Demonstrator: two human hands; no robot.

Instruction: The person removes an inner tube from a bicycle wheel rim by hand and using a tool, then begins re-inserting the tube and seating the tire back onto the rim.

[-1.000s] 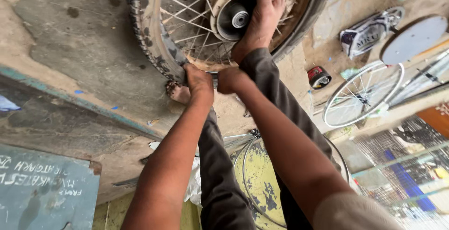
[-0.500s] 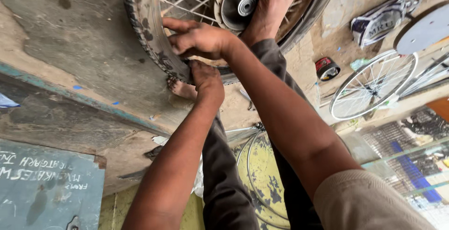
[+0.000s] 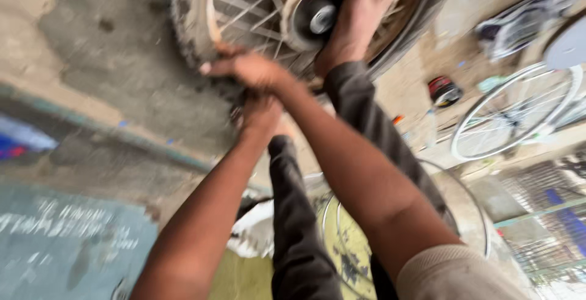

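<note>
A spoked wheel with a knobbly black tyre (image 3: 186,25) lies on the concrete floor at the top of the view. A bare foot (image 3: 360,16) presses on the spokes beside the hub (image 3: 317,16). My right hand (image 3: 244,68) grips the tyre's near edge by the rim, fingers curled over it. Just below, my left hand (image 3: 261,114) is closed against the same edge of the tyre; blur hides its fingers. Two legs in dark trousers (image 3: 293,227) run up between my arms.
A bare bicycle rim (image 3: 473,123) lies at the right, with a small red and black object (image 3: 444,90) near it. A yellow disc (image 3: 351,245) sits under the legs. A green painted board (image 3: 61,245) is at lower left, a wire grid (image 3: 549,220) at lower right.
My right hand has left the left hand and slid left along the tyre's edge. The left hand stays at the tyre's near edge. The view has closed in and blurred.
</note>
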